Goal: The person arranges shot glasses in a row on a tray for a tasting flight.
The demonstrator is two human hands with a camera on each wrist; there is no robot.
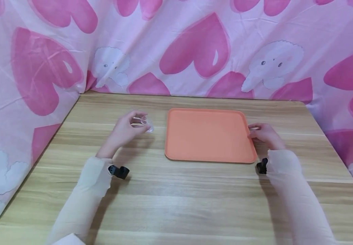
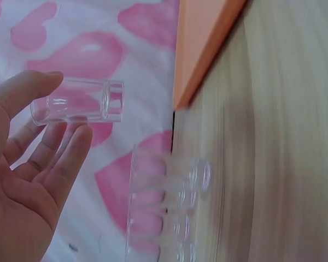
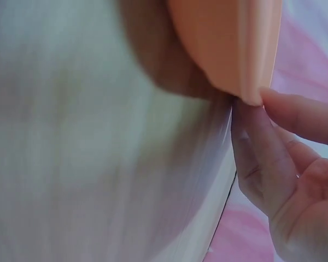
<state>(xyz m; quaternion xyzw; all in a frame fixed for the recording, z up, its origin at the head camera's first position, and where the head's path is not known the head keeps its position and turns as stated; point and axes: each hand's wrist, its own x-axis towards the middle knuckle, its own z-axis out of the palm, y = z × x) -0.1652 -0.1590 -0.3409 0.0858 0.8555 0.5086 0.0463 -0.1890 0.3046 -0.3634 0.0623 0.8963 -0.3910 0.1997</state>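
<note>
My left hand (image 1: 126, 128) is raised a little above the wooden table, left of an orange rectangular tray (image 1: 208, 136). Between its thumb and fingers it holds a small clear shot glass (image 2: 79, 101), with the thick base pointing away from the palm. Several more clear glasses (image 2: 194, 180) stand in a row on the table in the left wrist view; I cannot make them out in the head view. At the tray's right edge, my right hand (image 1: 265, 134) pinches the rim between thumb and fingers, as the right wrist view shows.
A wood-grain table (image 1: 176, 200) fills the lower part of the head view. Pink curtain cloth (image 1: 149, 44) with hearts and white animals hangs along the back and both sides. Each wrist carries a small black camera mount (image 1: 119, 172).
</note>
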